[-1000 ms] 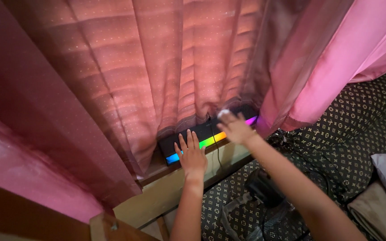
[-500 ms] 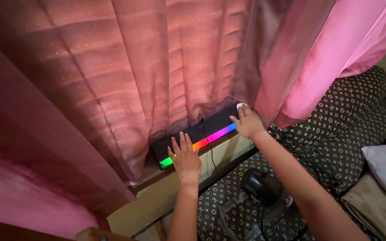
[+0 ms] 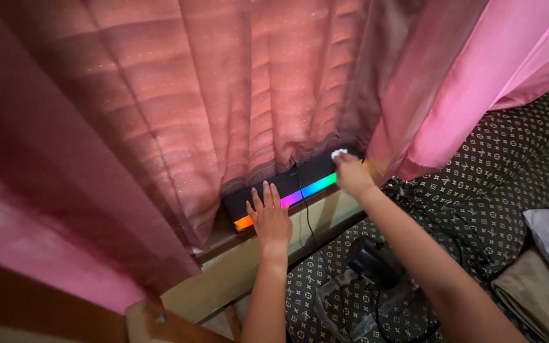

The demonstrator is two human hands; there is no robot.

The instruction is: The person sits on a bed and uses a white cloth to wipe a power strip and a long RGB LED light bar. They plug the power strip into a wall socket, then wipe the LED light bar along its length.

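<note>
Light bar (image 3: pixel 287 190) | long axis lower-left to upper-right, frame centre | left hand (image 3: pixel 271 219) flat, fingers spread, on lower end | right hand (image 3: pixel 352 176) pinching white cloth (image 3: pixel 338 153) at upper end

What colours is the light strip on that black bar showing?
The light strip glows orange, pink, blue and green, left to right, in the head view.

head view — looks down from above | faces curtain (image 3: pixel 223 95) | arm's reach

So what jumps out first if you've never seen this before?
The black light bar glowing orange, purple and green along the window ledge, below the reddish-pink curtains. The left hand lies flat against it, while the right hand presses a small white cloth at its far end.
</note>
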